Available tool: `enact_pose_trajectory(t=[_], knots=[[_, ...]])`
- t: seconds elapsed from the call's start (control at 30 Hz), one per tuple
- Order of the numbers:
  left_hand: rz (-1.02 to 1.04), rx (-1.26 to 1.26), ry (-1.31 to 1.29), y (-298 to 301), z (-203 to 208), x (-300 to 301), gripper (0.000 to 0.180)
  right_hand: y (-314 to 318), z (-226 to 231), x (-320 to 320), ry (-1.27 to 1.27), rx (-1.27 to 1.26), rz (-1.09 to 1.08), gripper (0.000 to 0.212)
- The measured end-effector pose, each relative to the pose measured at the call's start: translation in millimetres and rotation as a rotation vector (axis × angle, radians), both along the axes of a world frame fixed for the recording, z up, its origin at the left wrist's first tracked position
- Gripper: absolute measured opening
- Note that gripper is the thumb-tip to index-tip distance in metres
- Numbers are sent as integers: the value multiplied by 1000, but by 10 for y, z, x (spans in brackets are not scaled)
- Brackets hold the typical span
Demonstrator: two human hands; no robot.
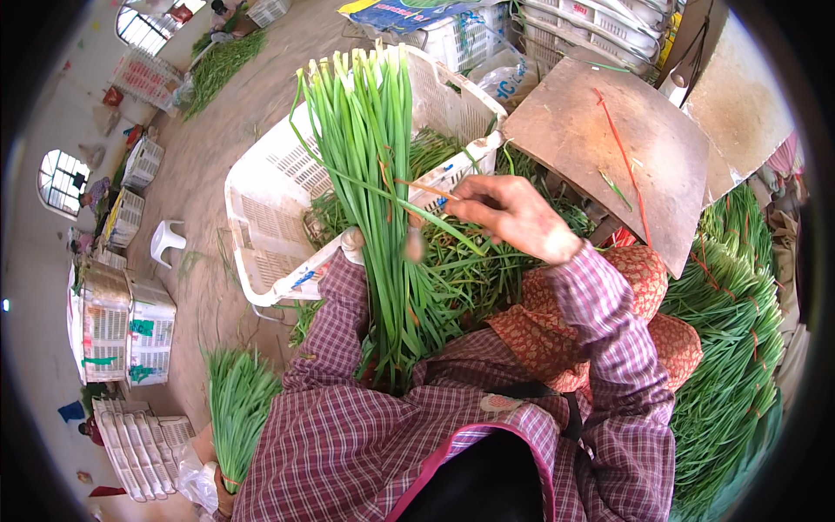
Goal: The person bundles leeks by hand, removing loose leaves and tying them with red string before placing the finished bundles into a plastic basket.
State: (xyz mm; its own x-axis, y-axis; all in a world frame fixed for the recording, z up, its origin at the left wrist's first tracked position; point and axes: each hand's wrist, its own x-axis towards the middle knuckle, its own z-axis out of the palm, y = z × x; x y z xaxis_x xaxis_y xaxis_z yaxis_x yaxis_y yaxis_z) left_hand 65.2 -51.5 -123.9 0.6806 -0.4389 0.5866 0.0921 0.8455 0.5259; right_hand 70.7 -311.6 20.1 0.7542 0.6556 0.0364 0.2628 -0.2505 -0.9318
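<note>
A thick bundle of long green stalks (370,165), like garlic chives, stands in front of me with its pale cut ends at the far side. My left hand (352,242) is wrapped round its lower part, mostly hidden by the leaves; a blurred fingertip shows on the right. To the right, my right hand (513,213) is closed in a pinch on a thin orange-brown strand (426,188), which stretches from the bundle to the fingertips. One loose leaf (444,226) slants out below the strand. Loose greens (470,283) lie under both hands.
Behind the bundle sits a white plastic crate (270,252). A brown board (609,139) at the right carries a red strand (622,143). Tied bundles (722,348) are heaped at my right; another bundle (235,418) stands at left. A white stool (167,242) and crates (148,326) stand farther left.
</note>
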Motion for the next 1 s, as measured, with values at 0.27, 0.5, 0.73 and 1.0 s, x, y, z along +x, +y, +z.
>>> enact_pose_trajectory(t=[0.27, 0.5, 0.73, 1.0], knots=[[137, 123, 128, 153, 67, -111, 68, -778, 414, -324, 91, 28, -87, 15], [44, 130, 93, 0, 253, -126, 66, -612, -332, -71, -672, -388, -187, 32], [117, 350, 300, -209, 393, -296, 76, 243, 107, 114, -473, 37, -357, 42], [89, 279, 302, -243, 288, -282, 71, 215, -4, 182, -103, 219, -278, 35]])
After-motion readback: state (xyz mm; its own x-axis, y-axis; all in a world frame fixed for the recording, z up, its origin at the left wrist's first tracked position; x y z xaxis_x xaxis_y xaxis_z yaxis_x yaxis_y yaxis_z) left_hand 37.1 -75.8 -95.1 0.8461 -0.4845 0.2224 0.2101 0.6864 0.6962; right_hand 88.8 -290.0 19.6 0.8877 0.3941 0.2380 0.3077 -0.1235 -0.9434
